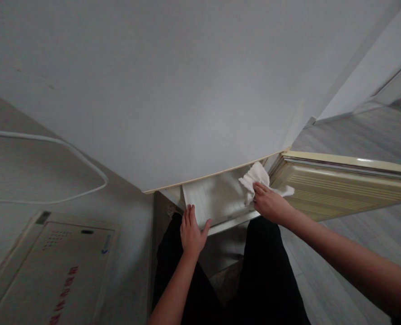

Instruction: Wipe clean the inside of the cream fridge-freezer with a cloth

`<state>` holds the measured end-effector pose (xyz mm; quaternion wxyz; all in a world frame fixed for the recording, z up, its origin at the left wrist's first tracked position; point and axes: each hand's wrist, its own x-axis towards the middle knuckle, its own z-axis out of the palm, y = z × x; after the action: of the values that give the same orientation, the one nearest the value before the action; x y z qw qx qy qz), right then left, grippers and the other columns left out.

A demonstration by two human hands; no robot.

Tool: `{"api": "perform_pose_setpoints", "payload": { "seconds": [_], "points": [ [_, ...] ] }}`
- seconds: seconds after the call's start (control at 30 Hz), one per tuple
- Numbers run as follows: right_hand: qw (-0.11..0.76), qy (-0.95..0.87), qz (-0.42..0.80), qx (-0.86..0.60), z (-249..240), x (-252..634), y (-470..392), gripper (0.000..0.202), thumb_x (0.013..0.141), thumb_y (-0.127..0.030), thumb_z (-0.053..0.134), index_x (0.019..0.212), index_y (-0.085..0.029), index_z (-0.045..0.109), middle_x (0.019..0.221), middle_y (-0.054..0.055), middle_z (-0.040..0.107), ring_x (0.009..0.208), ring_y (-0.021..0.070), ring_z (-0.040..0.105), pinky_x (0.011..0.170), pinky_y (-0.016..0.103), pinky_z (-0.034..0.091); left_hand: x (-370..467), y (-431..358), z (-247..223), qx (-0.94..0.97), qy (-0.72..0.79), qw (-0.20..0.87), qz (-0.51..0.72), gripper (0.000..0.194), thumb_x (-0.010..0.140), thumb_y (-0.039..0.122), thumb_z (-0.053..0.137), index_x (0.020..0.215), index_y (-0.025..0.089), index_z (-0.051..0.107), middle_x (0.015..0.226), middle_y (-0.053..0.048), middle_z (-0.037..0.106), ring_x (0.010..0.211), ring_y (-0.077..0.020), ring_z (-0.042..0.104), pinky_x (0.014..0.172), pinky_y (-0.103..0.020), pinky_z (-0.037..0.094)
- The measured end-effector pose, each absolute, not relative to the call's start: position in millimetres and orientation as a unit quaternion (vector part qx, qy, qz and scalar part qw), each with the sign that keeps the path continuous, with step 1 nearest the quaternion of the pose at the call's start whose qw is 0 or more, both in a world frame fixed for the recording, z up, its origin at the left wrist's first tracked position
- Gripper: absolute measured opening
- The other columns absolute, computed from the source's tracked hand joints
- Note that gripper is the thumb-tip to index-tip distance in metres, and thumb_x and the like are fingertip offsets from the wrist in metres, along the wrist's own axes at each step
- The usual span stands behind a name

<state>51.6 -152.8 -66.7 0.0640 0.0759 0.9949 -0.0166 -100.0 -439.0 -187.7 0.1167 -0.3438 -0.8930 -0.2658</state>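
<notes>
Head view gave me the white cloth first, bunched at the right end of a pale tray, one corner trailing toward the door. I judged it soft, limp and nearly weightless, not something to break; a gathered pinch near its middle looked the surest hold, since loose edges would fold or drag. My right hand had it so, fingers closed over the bunched fabric. My left hand held nothing in its grasp: the fingers lay extended at the tray's near left corner, thumb spread along the front edge.

The tray seemed stiff and smooth, probably a bit slippery, and best steadied by its rim; the dimness kept me from telling whether it was a loose drawer or a fixed shelf.

Above it stretched a broad whitish panel with a thin yellowish edge. To the right, an open door showed its ribbed inner side over grey wood-look floor. Black-clad knees stood just before the tray. Off to the left, a white cable looped near the wall, above a box cover with red lettering.
</notes>
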Motion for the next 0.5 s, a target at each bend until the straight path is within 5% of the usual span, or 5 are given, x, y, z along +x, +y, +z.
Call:
{"api": "perform_pose_setpoints", "payload": {
  "seconds": [0.13, 0.27, 0.5],
  "points": [
    [0.274, 0.952, -0.065, 0.120, -112, 32, -124, 0.029, 0.096, -0.027, 0.060, 0.111, -0.011, 0.079, 0.131, 0.026, 0.066, 0.142, 0.0395, 0.048, 0.123, 0.059, 0.028, -100, -439, -188, -0.338, -0.896, 0.106, -0.268, 0.078, 0.099, 0.060, 0.051, 0.160, 0.015, 0.032, 0.161, -0.022, 0.044, 0.146, -0.0408, 0.045, 0.114, -0.058, 0.046],
    [0.227, 0.962, -0.037, 0.145, -139, 2, -109, 0.029, 0.088, -0.012, 0.060, 0.109, -0.011, 0.080, 0.131, 0.024, 0.067, 0.144, 0.0380, 0.046, 0.131, 0.052, 0.008, -100, -439, -187, -0.339, -0.897, 0.102, -0.265, 0.075, 0.100, 0.061, 0.050, 0.157, 0.014, 0.036, 0.160, -0.022, 0.044, 0.145, -0.0409, 0.046, 0.114, -0.058, 0.046],
    [0.202, 0.966, -0.040, 0.154, -146, -66, -89, 0.046, 0.086, -0.005, 0.049, 0.126, 0.000, 0.071, 0.142, 0.028, 0.059, 0.148, 0.0377, 0.039, 0.130, 0.049, 0.010, -98, -437, -184, -0.328, -0.907, 0.087, -0.250, 0.074, 0.099, 0.063, 0.050, 0.154, 0.014, 0.040, 0.160, -0.020, 0.045, 0.144, -0.0401, 0.048, 0.113, -0.057, 0.048]
  ]
}}
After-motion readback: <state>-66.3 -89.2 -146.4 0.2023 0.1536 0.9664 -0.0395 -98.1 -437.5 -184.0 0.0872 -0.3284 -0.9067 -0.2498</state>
